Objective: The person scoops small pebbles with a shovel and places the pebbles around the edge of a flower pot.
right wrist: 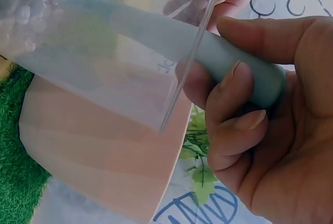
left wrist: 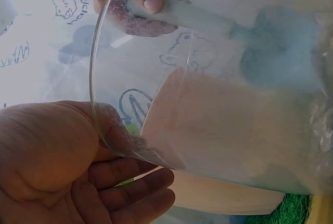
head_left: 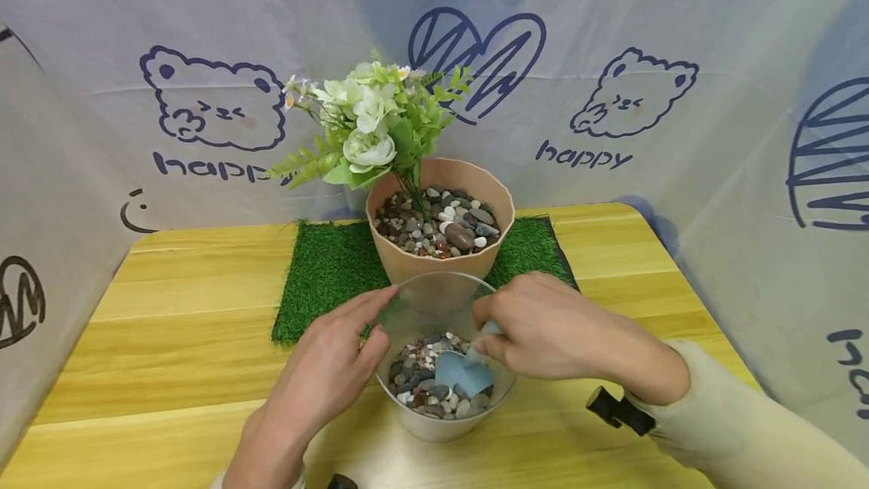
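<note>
A clear container point(head_left: 434, 429) with mixed pebbles point(head_left: 417, 376) in its bottom stands on the wooden table. My left hand point(head_left: 333, 357) holds its rim at the left side; in the left wrist view its fingers point(left wrist: 138, 198) lie curved along the outer wall. My right hand point(head_left: 550, 327) grips the handle of a small light-blue shovel point(head_left: 465, 373) over the right rim. The shovel's blade is down inside the container, against the pebbles. In the right wrist view, thumb and fingers wrap the thick handle point(right wrist: 223, 57).
Right behind the container, a peach flowerpot point(head_left: 434, 270) filled with pebbles stands on a green grass mat point(head_left: 333, 270). White artificial flowers point(head_left: 370, 123) with green leaves rise from it, leaning left. A printed cloth point(head_left: 326, 13) hangs around the table point(head_left: 170, 338).
</note>
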Tool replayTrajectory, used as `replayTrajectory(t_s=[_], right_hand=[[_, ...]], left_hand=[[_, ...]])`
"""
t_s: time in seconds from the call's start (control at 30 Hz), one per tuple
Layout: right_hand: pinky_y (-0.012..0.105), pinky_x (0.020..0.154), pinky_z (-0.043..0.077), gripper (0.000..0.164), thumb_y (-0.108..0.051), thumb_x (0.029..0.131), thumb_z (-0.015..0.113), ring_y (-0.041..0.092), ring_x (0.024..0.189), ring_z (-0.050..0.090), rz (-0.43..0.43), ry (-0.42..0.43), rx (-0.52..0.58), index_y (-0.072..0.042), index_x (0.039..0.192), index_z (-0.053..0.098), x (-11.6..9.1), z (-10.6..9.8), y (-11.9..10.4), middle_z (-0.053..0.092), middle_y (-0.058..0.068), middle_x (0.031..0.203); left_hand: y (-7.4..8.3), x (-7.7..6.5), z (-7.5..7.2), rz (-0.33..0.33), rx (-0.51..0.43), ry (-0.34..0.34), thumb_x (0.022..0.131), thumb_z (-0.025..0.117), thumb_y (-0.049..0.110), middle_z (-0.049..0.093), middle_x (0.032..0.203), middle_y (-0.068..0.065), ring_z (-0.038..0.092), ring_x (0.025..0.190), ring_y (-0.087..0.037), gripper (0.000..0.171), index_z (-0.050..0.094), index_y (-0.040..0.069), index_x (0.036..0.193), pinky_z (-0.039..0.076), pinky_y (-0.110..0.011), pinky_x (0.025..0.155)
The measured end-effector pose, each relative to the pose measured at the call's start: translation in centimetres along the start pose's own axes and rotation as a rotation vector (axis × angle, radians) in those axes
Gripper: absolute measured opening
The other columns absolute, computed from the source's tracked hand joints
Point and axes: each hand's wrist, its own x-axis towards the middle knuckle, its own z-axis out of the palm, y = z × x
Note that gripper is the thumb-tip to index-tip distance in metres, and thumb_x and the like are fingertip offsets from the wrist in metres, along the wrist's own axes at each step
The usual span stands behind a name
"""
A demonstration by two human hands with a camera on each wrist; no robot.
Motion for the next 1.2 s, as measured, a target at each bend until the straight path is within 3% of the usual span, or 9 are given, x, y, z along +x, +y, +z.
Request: replayTrajectory(t_s=[0.27,0.47,0.57,0.7,0.87,0.97,1.07,1.2], right_hand=[[0.025,0.058,0.044,0.015,-0.032,0.097,0.073,0.000,0.054,0.045,0.011,0.014,0.080,-0.028,0.083,0.071,-0.1,0.2,0.2,0.049,-0.019,0.059],[0.024,0.057,0.043,0.011,-0.031,0.096,0.075,0.001,0.055,0.046,0.073,-0.002,0.157,-0.028,0.086,0.074,-0.3,0.4,0.4,0.052,-0.018,0.061],[0.024,0.055,0.041,0.011,-0.031,0.095,0.076,0.003,0.054,0.045,0.114,-0.010,0.199,-0.027,0.085,0.075,-0.3,0.5,0.6,0.052,-0.016,0.059],[0.026,0.055,0.041,0.005,-0.028,0.094,0.077,0.006,0.055,0.046,0.182,-0.005,0.254,-0.025,0.090,0.079,-0.4,0.7,0.7,0.057,-0.014,0.062],[0.027,0.052,0.040,0.006,-0.027,0.095,0.075,0.008,0.054,0.046,0.240,-0.034,0.325,-0.024,0.093,0.080,-0.4,1.4,0.6,0.061,-0.013,0.064],[0.026,0.051,0.036,0.006,-0.028,0.095,0.076,0.008,0.053,0.042,0.251,-0.013,0.357,-0.025,0.092,0.081,-0.5,1.3,0.8,0.059,-0.012,0.062],[0.026,0.049,0.032,0.007,-0.026,0.094,0.076,0.008,0.050,0.036,0.259,-0.001,0.406,-0.024,0.092,0.082,-0.7,1.0,1.1,0.053,-0.010,0.058],[0.025,0.050,0.033,0.008,-0.025,0.095,0.075,0.008,0.051,0.036,0.260,-0.008,0.442,-0.022,0.091,0.081,-0.9,1.0,1.4,0.053,-0.010,0.058]], left_hand=[[0.0,0.0,-0.1,-0.005,-0.007,-0.007,0.101,0.058,0.014,0.059,0.155,0.002,0.065,0.094,-0.013,0.055,0.055,0.024,0.155,0.054,-0.035,0.081],[0.1,0.0,-0.1,-0.002,-0.002,-0.008,0.101,0.058,0.014,0.059,0.154,0.002,0.066,0.100,-0.015,0.055,0.055,0.024,0.155,0.055,-0.037,0.085],[0.1,0.0,-0.1,-0.011,-0.012,-0.020,0.101,0.058,0.014,0.058,0.155,0.002,0.064,0.086,-0.011,0.056,0.054,0.025,0.155,0.053,-0.033,0.076],[0.1,0.1,-0.1,-0.010,-0.012,-0.022,0.101,0.058,0.014,0.058,0.155,0.002,0.061,0.080,-0.010,0.056,0.054,0.025,0.155,0.051,-0.031,0.072],[0.0,0.0,-0.1,-0.005,-0.005,-0.011,0.100,0.058,0.013,0.059,0.154,0.002,0.065,0.098,-0.015,0.056,0.055,0.024,0.155,0.053,-0.034,0.078],[0.0,0.1,-0.1,-0.015,-0.012,-0.025,0.101,0.058,0.014,0.058,0.155,0.001,0.062,0.080,-0.010,0.056,0.054,0.025,0.155,0.050,-0.030,0.069],[0.1,0.1,-0.1,-0.029,-0.022,-0.040,0.101,0.058,0.014,0.058,0.156,0.002,0.047,0.058,-0.006,0.057,0.054,0.026,0.156,0.044,-0.027,0.059],[0.2,0.1,-0.2,-0.042,-0.033,-0.051,0.101,0.058,0.014,0.057,0.156,0.002,0.037,0.048,-0.005,0.057,0.053,0.028,0.156,0.041,-0.026,0.056]])
